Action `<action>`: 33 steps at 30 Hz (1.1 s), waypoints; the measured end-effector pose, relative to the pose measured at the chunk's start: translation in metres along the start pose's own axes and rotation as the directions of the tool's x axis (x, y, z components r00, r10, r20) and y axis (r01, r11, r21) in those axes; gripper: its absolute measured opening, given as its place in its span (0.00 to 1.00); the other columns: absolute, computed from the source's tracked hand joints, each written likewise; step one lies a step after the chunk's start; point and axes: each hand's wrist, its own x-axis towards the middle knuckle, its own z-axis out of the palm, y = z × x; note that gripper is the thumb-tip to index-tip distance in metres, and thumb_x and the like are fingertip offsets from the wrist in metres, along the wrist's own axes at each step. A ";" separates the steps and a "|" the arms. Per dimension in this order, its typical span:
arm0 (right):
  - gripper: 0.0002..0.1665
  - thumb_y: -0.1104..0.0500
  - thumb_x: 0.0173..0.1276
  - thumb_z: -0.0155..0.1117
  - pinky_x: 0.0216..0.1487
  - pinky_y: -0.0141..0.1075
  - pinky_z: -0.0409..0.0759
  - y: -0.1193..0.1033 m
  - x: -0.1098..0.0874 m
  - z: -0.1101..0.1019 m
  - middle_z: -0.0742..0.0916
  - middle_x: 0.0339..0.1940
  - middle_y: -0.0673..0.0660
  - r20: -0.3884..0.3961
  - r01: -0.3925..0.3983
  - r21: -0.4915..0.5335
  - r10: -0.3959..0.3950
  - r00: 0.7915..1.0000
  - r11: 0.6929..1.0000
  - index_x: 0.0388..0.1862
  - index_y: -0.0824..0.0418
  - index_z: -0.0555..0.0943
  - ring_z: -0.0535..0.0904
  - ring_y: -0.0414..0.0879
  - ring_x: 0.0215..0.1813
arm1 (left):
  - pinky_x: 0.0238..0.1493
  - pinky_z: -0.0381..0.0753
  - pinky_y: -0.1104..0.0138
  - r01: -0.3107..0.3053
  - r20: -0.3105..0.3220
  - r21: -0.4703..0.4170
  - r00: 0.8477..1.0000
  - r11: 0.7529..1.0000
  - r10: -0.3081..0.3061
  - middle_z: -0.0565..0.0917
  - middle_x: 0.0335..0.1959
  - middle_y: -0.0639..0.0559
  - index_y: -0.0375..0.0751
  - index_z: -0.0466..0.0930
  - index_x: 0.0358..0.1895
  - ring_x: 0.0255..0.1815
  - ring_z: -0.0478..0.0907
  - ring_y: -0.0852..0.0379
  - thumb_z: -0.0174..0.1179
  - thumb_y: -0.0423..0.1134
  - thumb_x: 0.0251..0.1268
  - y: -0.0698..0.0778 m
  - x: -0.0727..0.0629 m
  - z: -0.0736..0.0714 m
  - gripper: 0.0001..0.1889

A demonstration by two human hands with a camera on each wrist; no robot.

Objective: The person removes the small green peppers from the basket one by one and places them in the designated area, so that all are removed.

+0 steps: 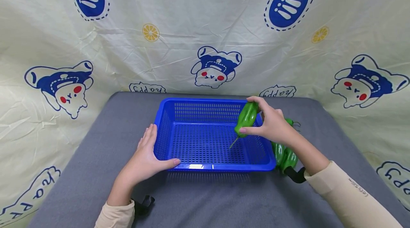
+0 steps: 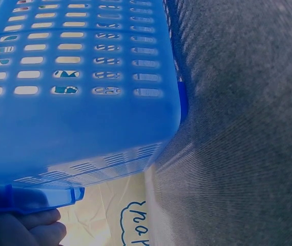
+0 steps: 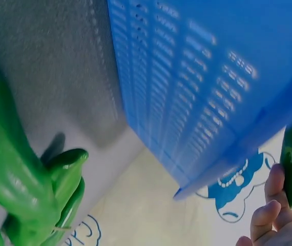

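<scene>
A blue plastic basket (image 1: 208, 166) with slotted walls and floor stands on the grey surface. My left hand (image 1: 144, 158) rests at its front left corner, thumb along the front rim and fingers straight against the left side. Over the basket's right end, my right hand (image 1: 272, 123) grips a green pepper (image 1: 247, 115) between thumb and fingers. The pepper is tilted, its thin stem hanging down inside the basket. In the right wrist view, that hand's fingers (image 3: 274, 189) show beside the pepper at the right edge. Several more green peppers (image 3: 13, 164) lie outside, right of the basket.
The grey cloth surface (image 1: 205, 199) runs around the basket. Behind it hangs a pale printed curtain (image 1: 179, 60). Black wrist mounts (image 1: 144, 205) stick out below both hands. The right forearm partly covers the loose peppers in the head view.
</scene>
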 end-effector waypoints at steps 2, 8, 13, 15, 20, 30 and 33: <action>0.58 0.35 0.51 0.77 0.46 0.44 0.53 0.002 -0.002 -0.004 0.82 0.43 0.54 -0.002 -0.007 0.007 0.007 1.000 1.000 0.75 0.50 0.58 0.74 0.50 0.41 | 0.79 0.35 0.39 0.001 0.000 -0.002 1.000 1.000 -0.001 0.33 0.83 0.45 0.43 0.31 0.81 0.83 0.28 0.39 0.74 0.64 0.45 0.000 0.000 0.000 0.70; 0.56 0.38 0.53 0.78 0.36 0.39 0.66 0.008 -0.010 -0.017 0.82 0.38 0.53 -0.025 0.002 0.015 -0.002 1.000 1.000 0.74 0.48 0.58 0.75 0.47 0.32 | 0.79 0.36 0.39 0.005 -0.004 0.006 1.000 1.000 -0.005 0.34 0.83 0.44 0.42 0.31 0.81 0.83 0.29 0.38 0.74 0.64 0.45 0.000 0.000 0.000 0.70; 0.55 0.41 0.54 0.78 0.30 0.35 0.74 0.015 -0.016 -0.026 0.82 0.43 0.55 -0.034 -0.005 0.048 0.007 0.999 0.999 0.75 0.45 0.57 0.78 0.47 0.34 | 0.78 0.36 0.38 0.010 -0.005 0.013 1.000 1.000 -0.010 0.34 0.83 0.43 0.41 0.31 0.81 0.82 0.30 0.37 0.74 0.64 0.45 0.000 0.000 0.000 0.70; 0.55 0.43 0.55 0.78 0.32 0.36 0.74 0.018 -0.020 -0.029 0.82 0.43 0.55 -0.045 -0.019 0.057 0.022 0.999 0.998 0.75 0.44 0.57 0.77 0.47 0.35 | 0.78 0.37 0.38 0.012 -0.003 0.013 1.000 1.000 -0.012 0.34 0.83 0.44 0.42 0.31 0.81 0.82 0.30 0.37 0.74 0.64 0.45 0.000 0.000 0.000 0.70; 0.54 0.46 0.57 0.78 0.35 0.40 0.69 0.029 -0.029 -0.038 0.80 0.39 0.58 -0.066 -0.025 0.061 0.029 0.997 0.998 0.76 0.46 0.56 0.73 0.47 0.33 | 0.78 0.37 0.38 0.011 -0.004 0.015 1.000 1.000 -0.011 0.34 0.83 0.44 0.42 0.31 0.81 0.82 0.30 0.37 0.74 0.65 0.44 0.000 0.001 0.000 0.71; 0.55 0.51 0.59 0.77 0.26 0.34 0.70 0.056 -0.048 -0.049 0.77 0.42 0.60 -0.069 -0.025 0.083 0.030 0.997 0.996 0.78 0.49 0.53 0.71 0.45 0.33 | 0.78 0.36 0.39 0.003 -0.003 0.011 1.000 1.000 -0.003 0.34 0.83 0.44 0.41 0.32 0.81 0.82 0.30 0.37 0.73 0.66 0.44 0.001 0.000 0.000 0.70; 0.55 0.53 0.60 0.76 0.27 0.34 0.67 0.067 -0.053 -0.049 0.76 0.41 0.59 -0.079 -0.019 0.095 0.026 0.996 0.995 0.78 0.51 0.53 0.68 0.45 0.33 | 0.78 0.37 0.38 0.007 -0.002 0.014 1.000 1.000 -0.007 0.34 0.83 0.45 0.42 0.32 0.81 0.82 0.30 0.37 0.73 0.66 0.45 0.001 0.000 0.001 0.70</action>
